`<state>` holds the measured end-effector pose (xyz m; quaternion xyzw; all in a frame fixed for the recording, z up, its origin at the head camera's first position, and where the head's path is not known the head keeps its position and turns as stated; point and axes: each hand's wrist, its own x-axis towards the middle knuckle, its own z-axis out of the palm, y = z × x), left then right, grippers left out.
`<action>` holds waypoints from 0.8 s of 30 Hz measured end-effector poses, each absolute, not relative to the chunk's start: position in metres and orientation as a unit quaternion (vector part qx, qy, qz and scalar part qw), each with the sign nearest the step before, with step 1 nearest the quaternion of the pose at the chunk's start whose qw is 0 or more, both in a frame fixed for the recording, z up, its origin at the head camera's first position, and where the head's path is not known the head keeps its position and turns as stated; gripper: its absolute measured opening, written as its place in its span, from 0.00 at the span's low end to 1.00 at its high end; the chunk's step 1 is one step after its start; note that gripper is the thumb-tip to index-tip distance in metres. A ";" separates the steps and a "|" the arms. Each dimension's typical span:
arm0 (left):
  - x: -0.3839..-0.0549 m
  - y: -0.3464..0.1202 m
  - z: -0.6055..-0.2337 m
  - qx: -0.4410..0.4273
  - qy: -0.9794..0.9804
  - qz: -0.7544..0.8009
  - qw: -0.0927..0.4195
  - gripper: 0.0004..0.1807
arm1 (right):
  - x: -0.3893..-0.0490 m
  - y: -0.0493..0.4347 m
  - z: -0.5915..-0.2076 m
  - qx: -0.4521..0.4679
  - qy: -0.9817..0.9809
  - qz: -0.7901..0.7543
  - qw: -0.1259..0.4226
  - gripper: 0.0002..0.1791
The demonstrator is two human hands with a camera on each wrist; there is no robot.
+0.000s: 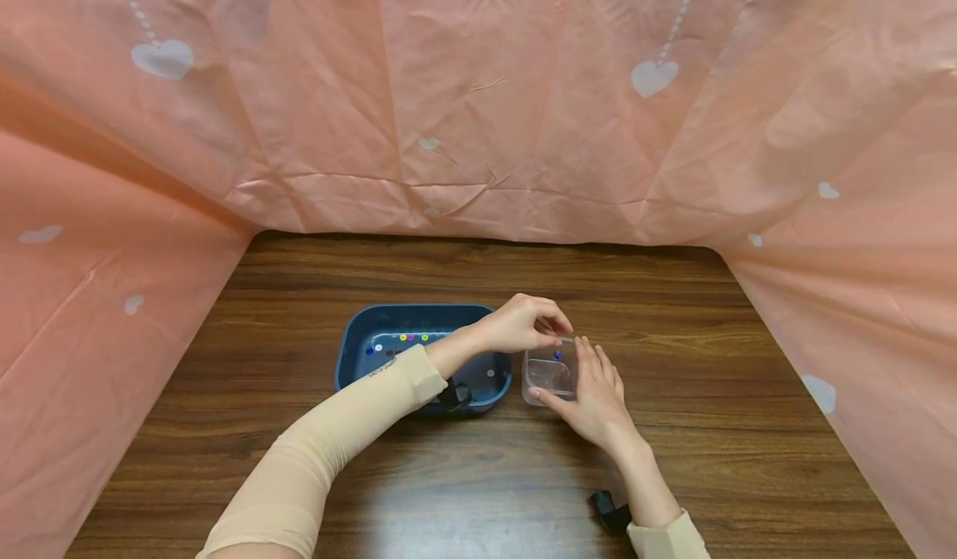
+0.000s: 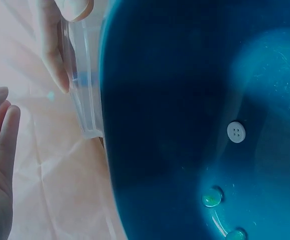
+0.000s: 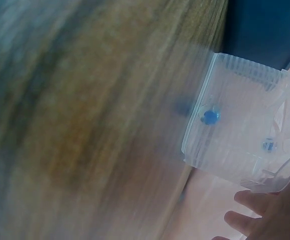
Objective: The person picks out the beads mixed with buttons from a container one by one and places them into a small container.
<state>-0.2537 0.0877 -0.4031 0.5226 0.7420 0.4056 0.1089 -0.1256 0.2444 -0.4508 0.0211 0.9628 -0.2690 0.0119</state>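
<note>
Closest to the wearer, a cream fabric sleeve [image 1: 321,451] reaches over the bare wooden counter [image 1: 463,492], and a black strap [image 1: 609,513] hangs at the right wrist. Beyond that, the right hand [image 1: 594,393] has its grip set wide around a clear plastic box [image 1: 549,383], thumb at the near left corner and fingers along the right side. Inside the box lies a small blue button [image 1: 557,355], flower-like as the right wrist view shows it. Above the box's far edge, the left hand [image 1: 527,324] bends its fingers down; its grip is narrow, the tips near one another, with nothing visible between them.

Just left of the box stands a dark blue, rounded rectangular plastic tray [image 1: 419,305], crossed by the left forearm. On its floor lie a round white four-hole button [image 2: 236,132] and, farther back, other small buttons, among them a yellow one [image 1: 404,337] and a pink one [image 1: 409,337]. Pink curtains [image 1: 523,85] with white hearts close off the far side.

The likeliest mishap, I judge, is a button slipping from the left fingertips and dropping between tray and box, since the pieces look tiny and smooth. The second black strap [image 1: 453,395], hanging by the left cuff, could catch the tray's near rim as that arm swings back. The box looks light, so a knock could slide it if the right hand loosened.
</note>
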 end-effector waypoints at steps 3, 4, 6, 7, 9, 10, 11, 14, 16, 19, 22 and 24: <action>-0.255 0.087 -0.402 0.524 0.740 0.408 0.106 0.11 | -0.126 0.244 -0.450 0.021 0.962 -0.271 0.013 0.62; -0.255 0.087 -0.402 0.525 0.739 0.409 0.106 0.11 | -0.126 0.245 -0.450 0.021 0.962 -0.272 0.013 0.62; -0.256 0.086 -0.401 0.525 0.738 0.411 0.105 0.10 | -0.126 0.245 -0.451 0.021 0.962 -0.271 0.013 0.62; -0.256 0.086 -0.401 0.524 0.738 0.411 0.105 0.10 | -0.126 0.245 -0.451 0.021 0.962 -0.271 0.013 0.62; -0.256 0.086 -0.400 0.525 0.737 0.412 0.105 0.10 | -0.127 0.245 -0.451 0.021 0.962 -0.271 0.014 0.62; -0.256 0.086 -0.400 0.524 0.737 0.413 0.105 0.10 | -0.127 0.245 -0.451 0.021 0.963 -0.269 0.013 0.62; -0.256 0.086 -0.400 0.524 0.737 0.414 0.105 0.10 | -0.127 0.245 -0.451 0.021 0.963 -0.269 0.013 0.62; -0.255 0.085 -0.400 0.523 0.738 0.413 0.106 0.11 | -0.127 0.245 -0.451 0.021 0.963 -0.268 0.014 0.62; -0.255 0.085 -0.400 0.523 0.738 0.412 0.109 0.11 | -0.127 0.245 -0.451 0.021 0.963 -0.268 0.014 0.62; -0.254 0.085 -0.400 0.523 0.739 0.410 0.112 0.11 | -0.126 0.244 -0.451 0.020 0.962 -0.271 0.014 0.62; -0.253 0.084 -0.400 0.522 0.739 0.410 0.112 0.11 | -0.126 0.244 -0.452 0.019 0.962 -0.273 0.013 0.62; -0.253 0.084 -0.399 0.521 0.739 0.411 0.110 0.11 | -0.126 0.244 -0.452 0.019 0.962 -0.273 0.012 0.62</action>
